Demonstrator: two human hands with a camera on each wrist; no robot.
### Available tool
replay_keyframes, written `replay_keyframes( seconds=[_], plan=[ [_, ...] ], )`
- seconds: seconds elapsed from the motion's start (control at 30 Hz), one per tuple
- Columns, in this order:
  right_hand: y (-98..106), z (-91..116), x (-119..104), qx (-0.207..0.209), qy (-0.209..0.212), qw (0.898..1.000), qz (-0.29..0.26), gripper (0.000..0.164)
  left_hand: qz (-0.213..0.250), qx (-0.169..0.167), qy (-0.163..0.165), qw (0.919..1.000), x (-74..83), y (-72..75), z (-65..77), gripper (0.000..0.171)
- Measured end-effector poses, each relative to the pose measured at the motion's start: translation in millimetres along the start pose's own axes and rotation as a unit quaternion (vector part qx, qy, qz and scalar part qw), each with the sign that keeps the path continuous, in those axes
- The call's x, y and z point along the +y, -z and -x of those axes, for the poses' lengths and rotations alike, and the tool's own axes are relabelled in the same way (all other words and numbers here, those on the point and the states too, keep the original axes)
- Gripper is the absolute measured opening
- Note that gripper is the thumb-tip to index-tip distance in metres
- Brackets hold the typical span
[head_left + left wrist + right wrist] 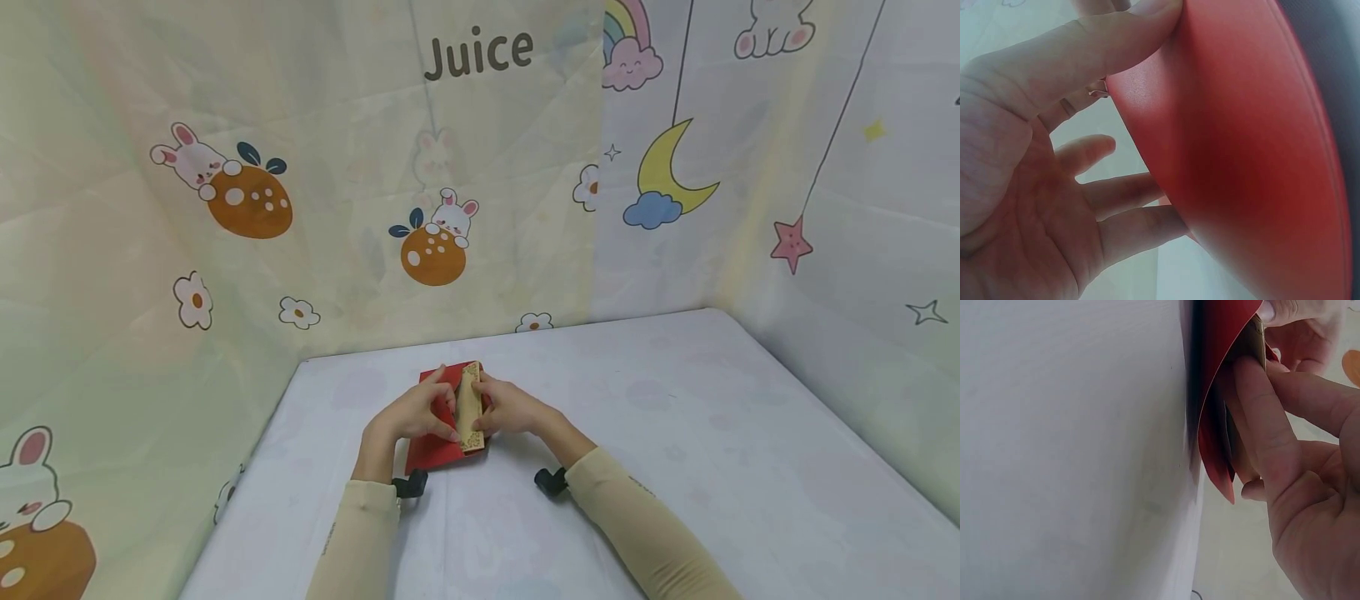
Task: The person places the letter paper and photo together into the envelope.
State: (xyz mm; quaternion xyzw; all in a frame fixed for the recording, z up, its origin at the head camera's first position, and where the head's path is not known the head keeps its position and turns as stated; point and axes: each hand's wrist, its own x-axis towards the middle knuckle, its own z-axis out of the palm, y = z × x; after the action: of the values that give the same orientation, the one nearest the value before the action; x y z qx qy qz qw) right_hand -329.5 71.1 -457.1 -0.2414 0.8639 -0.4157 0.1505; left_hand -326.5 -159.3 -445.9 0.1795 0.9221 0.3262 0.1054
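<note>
A red folded paper piece (431, 454), like an envelope or card cover, lies on the table with a patterned gold strip (469, 408) standing up along its right part. My left hand (420, 410) pinches the red paper just left of the strip. In the left wrist view its thumb presses the bowed red surface (1235, 137) while other fingers reach behind the edge. From the right, my right hand (513, 408) grips the gold strip. Its fingers (1263, 406) reach in under the gold piece in the right wrist view, beside a curling red flap (1216, 462).
A white cloth covers the table (637, 467), whose back edge meets a printed fabric backdrop (360, 275) with rabbits and flowers. Black wrist-worn mounts (551, 482) sit close over the cloth near both sleeves.
</note>
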Motion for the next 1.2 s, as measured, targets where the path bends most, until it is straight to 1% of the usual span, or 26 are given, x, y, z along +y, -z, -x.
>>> replay_keyframes(
  seconds=[0.1, 0.27, 0.5, 0.73, 0.93, 1.1, 1.2],
  plan=[
    [-1.0, 0.6, -0.3, 0.002, 0.001, 1.000, -0.003, 0.085, 0.004, 0.001, 0.002, 1.0000, 0.6, 0.1, 0.4, 0.036],
    [-1.6, -0.1, 0.3, 0.003, 0.005, 1.000, 0.013, 0.083, 0.008, 0.002, 0.005, 1.0000, 1.8, 0.0, 1.4, 0.036],
    [-2.0, -1.0, 0.4, -0.017, 0.004, 1.000, 0.005, 0.087, 0.002, -0.001, 0.008, 1.0000, 2.4, -0.4, 0.8, 0.035],
    [-2.5, -0.5, -0.2, -0.020, 0.010, 1.000, 0.001, 0.090, -0.002, -0.002, 0.004, 1.0000, 2.0, -0.1, 0.9, 0.036],
    [-4.3, -1.7, -0.3, -0.031, -0.001, 0.999, -0.011, 0.093, 0.001, -0.002, 0.000, 1.0000, -0.9, -1.3, -0.7, 0.036],
    [-4.2, -2.4, -0.1, -0.033, 0.004, 0.999, -0.011, 0.088, 0.005, -0.001, 0.001, 1.0000, -1.4, -1.7, -1.1, 0.035],
    [-4.2, -2.3, -1.3, -0.033, 0.013, 0.999, -0.006, 0.081, 0.004, 0.000, 0.002, 1.0000, 0.3, -1.3, -0.1, 0.036]
  ],
)
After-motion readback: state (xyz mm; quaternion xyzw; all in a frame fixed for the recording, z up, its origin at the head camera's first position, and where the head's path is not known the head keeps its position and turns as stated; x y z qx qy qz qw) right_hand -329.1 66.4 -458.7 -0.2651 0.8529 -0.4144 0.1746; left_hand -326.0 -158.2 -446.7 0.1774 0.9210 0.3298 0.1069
